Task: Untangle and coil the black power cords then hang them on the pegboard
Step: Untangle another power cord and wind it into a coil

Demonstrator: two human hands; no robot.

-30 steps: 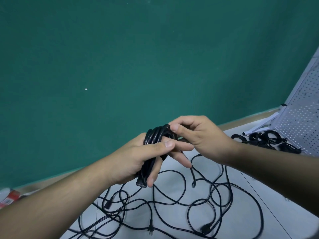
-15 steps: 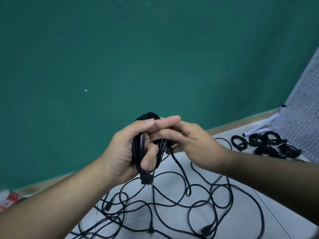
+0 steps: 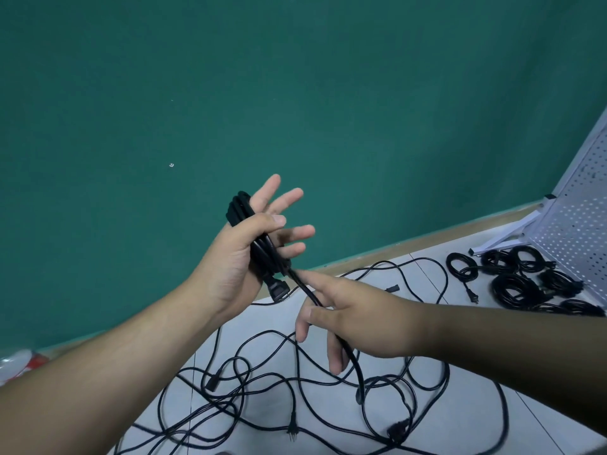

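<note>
My left hand [image 3: 230,257] is raised in front of the green wall with a coiled black power cord [image 3: 237,208] lying across its palm. The thumb clamps the coil and the fingers spread straight. The cord's connector [image 3: 278,289] hangs below the palm. From the coil a free tail [image 3: 356,366] runs down and to the right through my right hand [image 3: 361,310], which pinches it between thumb and fingers. Its end dangles over the tangle of loose black cords [image 3: 295,389] on the white floor.
Several coiled cords [image 3: 515,284] lie on the floor at the right, beside the foot of the white pegboard [image 3: 578,224], which leans at the right edge. A red and white object [image 3: 19,359] sits at the far left by the wall.
My left hand has opened its fingers and turned palm-up with the coil. My right hand has left the coil and slid down and to the right along the free tail.
</note>
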